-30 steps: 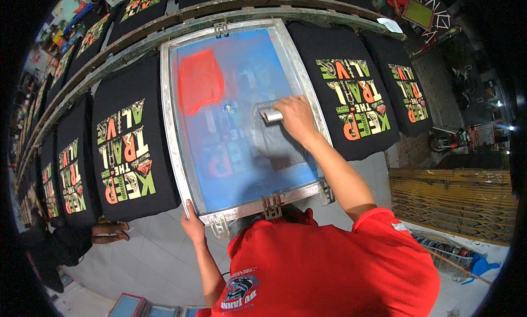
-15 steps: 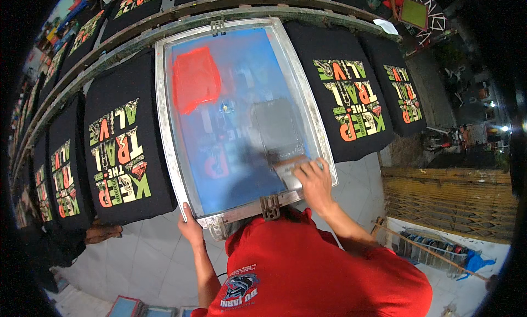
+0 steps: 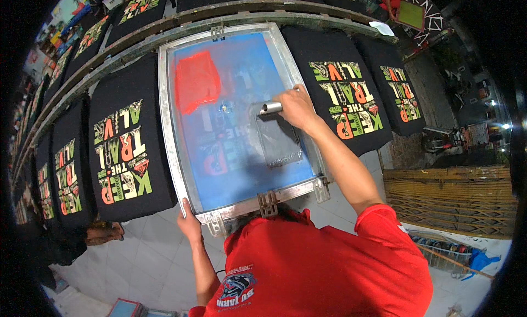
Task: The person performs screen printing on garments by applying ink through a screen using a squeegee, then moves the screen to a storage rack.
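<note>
Squeegee (image 3: 270, 107) handle, a pale metal bar, lies crosswise on the blue mesh of the printing screen (image 3: 236, 169), its long axis running left to right across the frame's width, in the upper right part of the mesh. The right hand (image 3: 296, 106) is clamped over the bar's right end, fingers (image 3: 285, 97) curled down around it, so only the left stub of the handle pokes out past the knuckles. Below the bar, toward the person, a grey, wet-looking streak runs down the mesh along the right side. The near end of the frame therefore lies straight back along the forearm from the grip, at right angles to the bar.

The left hand (image 3: 189, 225) is well apart from the squeegee, at the near left corner of the metal frame, fingers hooked on the frame's edge and closed on it; the right hand is the only one near the tool.

A red patch (image 3: 196, 81) sits on the mesh at the upper left. Black shirts (image 3: 127, 147) with bright lettering lie flat on the long surface (image 3: 137, 43) on either side of the screen, one just beside each long edge of the frame.
</note>
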A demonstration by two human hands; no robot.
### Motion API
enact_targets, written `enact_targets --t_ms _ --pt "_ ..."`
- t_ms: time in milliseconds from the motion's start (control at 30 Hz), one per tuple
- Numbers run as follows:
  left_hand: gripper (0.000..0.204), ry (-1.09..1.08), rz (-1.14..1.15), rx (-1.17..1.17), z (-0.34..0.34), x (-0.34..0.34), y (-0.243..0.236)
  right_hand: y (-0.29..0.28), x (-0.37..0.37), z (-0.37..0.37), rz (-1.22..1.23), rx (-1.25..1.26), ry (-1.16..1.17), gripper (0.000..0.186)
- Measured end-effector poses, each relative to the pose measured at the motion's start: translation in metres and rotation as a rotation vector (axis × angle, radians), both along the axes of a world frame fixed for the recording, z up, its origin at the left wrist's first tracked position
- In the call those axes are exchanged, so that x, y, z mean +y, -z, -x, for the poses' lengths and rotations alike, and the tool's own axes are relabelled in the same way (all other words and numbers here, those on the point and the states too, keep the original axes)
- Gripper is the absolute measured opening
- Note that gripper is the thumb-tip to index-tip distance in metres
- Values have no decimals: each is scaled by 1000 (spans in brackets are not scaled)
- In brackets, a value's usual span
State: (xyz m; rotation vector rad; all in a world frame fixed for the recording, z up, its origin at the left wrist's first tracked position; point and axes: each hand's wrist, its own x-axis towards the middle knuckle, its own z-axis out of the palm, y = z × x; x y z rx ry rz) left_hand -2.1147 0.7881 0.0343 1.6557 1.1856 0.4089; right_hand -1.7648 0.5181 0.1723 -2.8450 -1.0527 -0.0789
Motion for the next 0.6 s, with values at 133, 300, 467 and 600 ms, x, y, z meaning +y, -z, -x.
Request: enact_targets --t_ms 133,300,467,600 --pt "63 27 26 27 -4 1 -1 28 3 -17 -121 -182 26 23" --pt "60 -4 33 23 0 -3 -8 42 -18 64 -174 -175 -11 25" --pt "60 -11 39 28 -5 -7 -12 65 -54 155 -230 -213 18 25" --pt "62 1 70 82 -1 0 -4 43 -50 149 -193 -235 22 24"
